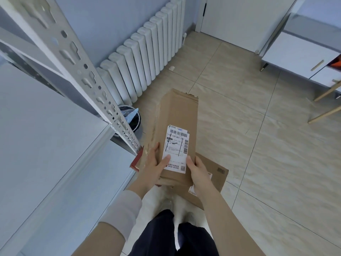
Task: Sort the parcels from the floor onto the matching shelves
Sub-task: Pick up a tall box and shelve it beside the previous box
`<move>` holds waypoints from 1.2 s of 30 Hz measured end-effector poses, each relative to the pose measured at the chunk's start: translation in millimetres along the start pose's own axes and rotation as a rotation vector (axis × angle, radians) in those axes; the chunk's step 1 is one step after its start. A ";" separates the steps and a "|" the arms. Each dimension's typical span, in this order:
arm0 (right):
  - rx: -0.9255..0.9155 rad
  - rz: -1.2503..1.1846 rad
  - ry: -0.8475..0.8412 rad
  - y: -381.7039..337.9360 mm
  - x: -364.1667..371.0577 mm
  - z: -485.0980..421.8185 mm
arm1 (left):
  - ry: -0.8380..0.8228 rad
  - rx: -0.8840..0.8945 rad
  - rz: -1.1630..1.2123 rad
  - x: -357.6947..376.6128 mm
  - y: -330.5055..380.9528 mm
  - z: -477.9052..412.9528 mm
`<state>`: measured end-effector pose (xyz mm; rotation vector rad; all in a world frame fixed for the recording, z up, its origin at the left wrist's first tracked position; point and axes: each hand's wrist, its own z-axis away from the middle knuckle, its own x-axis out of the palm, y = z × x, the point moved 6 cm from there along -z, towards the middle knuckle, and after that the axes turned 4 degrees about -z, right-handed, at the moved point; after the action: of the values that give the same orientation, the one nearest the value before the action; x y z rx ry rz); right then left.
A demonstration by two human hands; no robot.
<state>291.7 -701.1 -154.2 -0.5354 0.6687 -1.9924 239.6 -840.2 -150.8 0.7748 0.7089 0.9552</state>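
Cardboard box sits lower centre, gripped at its near end: left hand w/ fingers round the left side, thumb on the label; right hand clasps the right edge. Long axis runs up-frame, away from the body. Label reads "EMS", no. partly "159-801". Shelf rack stands upper left, nearer the left hand.

The box is matt brown cardboard, rough at its torn far edge, with a smooth white paper label. The shelf post is pale painted metal. The floor tiles look faintly glossy, perhaps ceramic
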 end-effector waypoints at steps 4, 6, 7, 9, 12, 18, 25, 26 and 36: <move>-0.051 0.005 -0.073 -11.2 -5.9 15.6 | 0.061 0.040 0.157 7.4 16.1 27.7; -0.076 0.038 -0.137 -16.3 -11.6 26.2 | 0.094 0.012 0.246 16.1 12.9 45.3; -0.090 0.064 -0.172 -18.3 -14.9 32.4 | 0.130 0.003 0.279 20.3 9.7 54.4; -0.120 0.127 -0.241 -19.4 -23.5 44.7 | 0.200 0.000 0.329 33.0 6.0 74.4; -0.155 0.209 -0.352 -17.4 -42.2 65.0 | 0.290 0.028 0.394 58.5 3.5 105.2; -0.205 0.372 -0.502 -4.5 -76.7 113.6 | 0.428 0.042 0.502 104.6 -8.5 171.6; -0.219 0.522 -0.647 40.9 -84.6 163.3 | 0.604 0.082 0.548 122.6 -37.4 259.3; -0.225 0.528 -0.671 48.4 -84.4 171.0 | 0.634 0.089 0.557 123.5 -41.5 271.9; -0.353 0.628 -0.853 104.4 -83.6 280.9 | 0.880 0.217 0.574 136.9 -72.3 407.7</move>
<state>568.8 -737.9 -17.7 -1.1325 0.5385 -0.9214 654.7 -847.2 -17.1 0.7463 1.4078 1.8045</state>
